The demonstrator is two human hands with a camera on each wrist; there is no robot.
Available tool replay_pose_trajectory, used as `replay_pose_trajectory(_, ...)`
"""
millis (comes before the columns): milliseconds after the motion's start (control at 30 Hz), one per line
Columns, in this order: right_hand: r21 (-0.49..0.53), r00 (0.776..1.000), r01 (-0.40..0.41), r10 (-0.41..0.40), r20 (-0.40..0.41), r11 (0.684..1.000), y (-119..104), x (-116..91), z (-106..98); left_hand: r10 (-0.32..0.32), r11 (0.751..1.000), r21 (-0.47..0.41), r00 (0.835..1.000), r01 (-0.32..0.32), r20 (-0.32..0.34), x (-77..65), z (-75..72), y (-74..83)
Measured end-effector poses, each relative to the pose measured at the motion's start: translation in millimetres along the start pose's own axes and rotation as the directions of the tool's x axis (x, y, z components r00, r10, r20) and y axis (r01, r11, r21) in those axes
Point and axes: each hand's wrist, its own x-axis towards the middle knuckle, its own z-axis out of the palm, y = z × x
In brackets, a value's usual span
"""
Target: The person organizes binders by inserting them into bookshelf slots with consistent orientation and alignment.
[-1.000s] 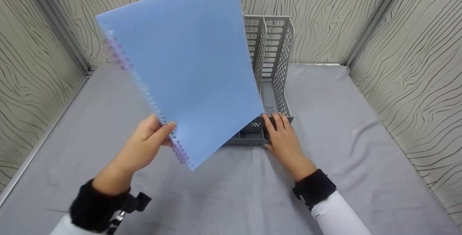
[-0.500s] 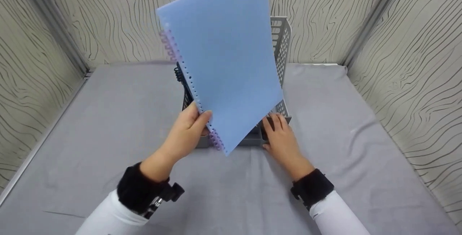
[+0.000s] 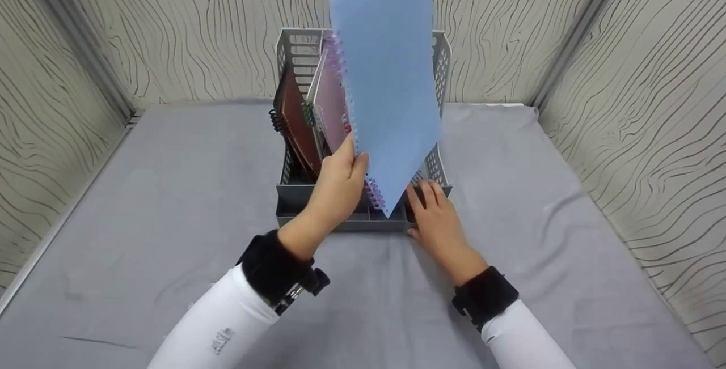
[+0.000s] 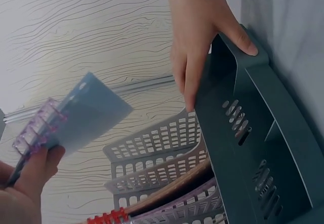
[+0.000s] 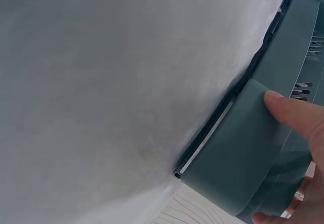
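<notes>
My left hand [image 3: 339, 185] pinches a blue loose-leaf notebook [image 3: 391, 68] by its hole-punched spine, near the lower purple binder rings. The notebook is tilted, lifted in front of a grey desk file organizer [image 3: 317, 225] and covering much of its right half. My right hand [image 3: 438, 224] grips the organizer's front right corner. In the left wrist view, the right hand's [image 4: 195, 36] thumb lies on the front tray's lip and its fingers on the higher edge behind. The right wrist view shows the thumb on the organizer's [image 5: 238, 153] dark front wall.
Dark red [image 3: 299, 122] and pink [image 3: 329, 102] ring-bound notebooks stand in the organizer's left slots. Small compartments run along its front. Grey cloth [image 3: 187, 187] covers the table, and wood-patterned panels [image 3: 210, 23] close in the back and sides.
My left hand has carried the blue notebook rightward over the organizer and turned it more edge-on, uncovering the notebooks in the left slots. My right hand stays at the corner.
</notes>
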Motion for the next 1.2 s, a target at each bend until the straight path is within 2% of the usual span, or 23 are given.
replay_pose_trajectory(300,-0.038,0.999,0.001,0.001,0.041,0.999,1.0,-2.1,-1.6,0.034,0.997,0.077,0.998,-0.030,-0.052,21.6,23.5,-4.5)
replay_pose_trajectory(600,0.027,0.996,-0.012,0.010,0.085,1.000,1.0,-9.1,-8.9,-0.033,0.986,0.162,0.997,0.043,-0.066,46.6,48.7,-8.4)
replay_pose_trajectory(833,0.043,0.996,-0.027,0.023,0.086,0.999,0.8,-10.9,-10.4,-0.089,0.969,0.222,0.992,0.107,-0.090,67.3,73.2,-12.0)
replay_pose_trajectory(1200,0.091,0.994,-0.040,0.031,0.101,0.995,-1.0,-10.2,-11.2,-0.107,0.968,0.214,0.988,0.130,-0.113,80.0,96.5,-33.6)
